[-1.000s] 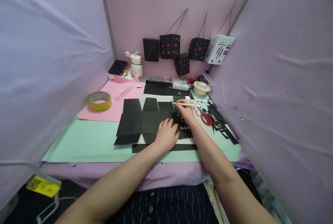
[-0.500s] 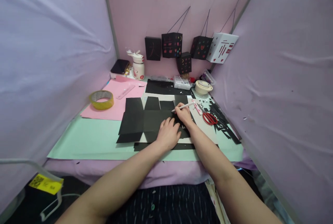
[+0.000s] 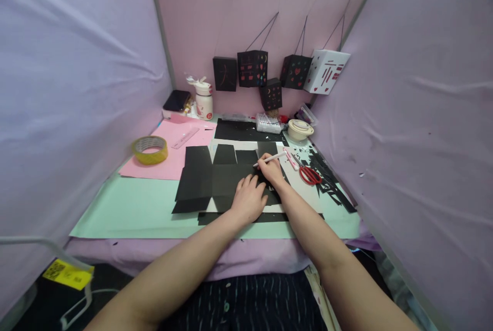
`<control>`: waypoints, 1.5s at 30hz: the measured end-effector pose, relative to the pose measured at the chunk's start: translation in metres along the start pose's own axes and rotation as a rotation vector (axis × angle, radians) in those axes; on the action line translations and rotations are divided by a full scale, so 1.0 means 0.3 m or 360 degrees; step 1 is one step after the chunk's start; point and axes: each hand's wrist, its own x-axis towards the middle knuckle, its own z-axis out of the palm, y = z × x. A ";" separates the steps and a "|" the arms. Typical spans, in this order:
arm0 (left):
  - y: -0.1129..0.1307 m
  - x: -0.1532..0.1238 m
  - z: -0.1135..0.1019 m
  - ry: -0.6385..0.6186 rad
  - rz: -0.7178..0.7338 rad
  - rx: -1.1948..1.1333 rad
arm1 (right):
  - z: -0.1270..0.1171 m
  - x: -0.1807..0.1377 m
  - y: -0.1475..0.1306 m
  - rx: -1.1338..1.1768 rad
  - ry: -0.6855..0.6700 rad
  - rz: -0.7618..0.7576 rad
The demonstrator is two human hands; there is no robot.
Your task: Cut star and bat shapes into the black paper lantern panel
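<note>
A flat black paper cut-out point(image 3: 210, 177), shaped like an unfolded box, lies on the mint green mat point(image 3: 127, 208). My left hand point(image 3: 248, 198) presses flat on its right part, fingers spread. My right hand point(image 3: 271, 169) grips a thin white and pink craft knife point(image 3: 271, 158) like a pen, with its tip down on the black paper just beyond my left fingers. The spot under the tip is hidden by my hands.
Red scissors point(image 3: 308, 174) and black paper scraps point(image 3: 331, 182) lie to the right. A yellow tape roll point(image 3: 150, 149), pink paper point(image 3: 175, 152) and a ruler point(image 3: 185, 137) sit to the left. Paper lanterns point(image 3: 252, 68) hang on the back wall above a bottle point(image 3: 204, 104) and a round tub point(image 3: 300, 130).
My right hand has drawn the knife back toward me and slightly left over the black paper; the knife now tilts upward to the right. My left hand stays pressed in place.
</note>
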 end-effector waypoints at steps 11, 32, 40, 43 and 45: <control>-0.001 0.000 0.007 0.0016 0.0003 0.0011 | -0.004 -0.008 -0.015 -0.0007 -0.0027 0.0002; -0.005 0.002 0.012 0.0018 0.0006 -0.0002 | -0.006 -0.008 -0.005 0.0015 -0.0046 -0.0006; -0.003 0.003 0.008 0.0005 0.0008 -0.0013 | -0.004 -0.008 -0.007 0.0002 -0.0038 -0.0005; -0.002 0.002 0.008 0.0005 0.0007 -0.0003 | -0.004 -0.009 -0.008 -0.0015 -0.0039 -0.0012; -0.002 0.002 0.008 0.0007 0.0009 0.0004 | -0.004 -0.009 -0.008 -0.0023 -0.0047 -0.0011</control>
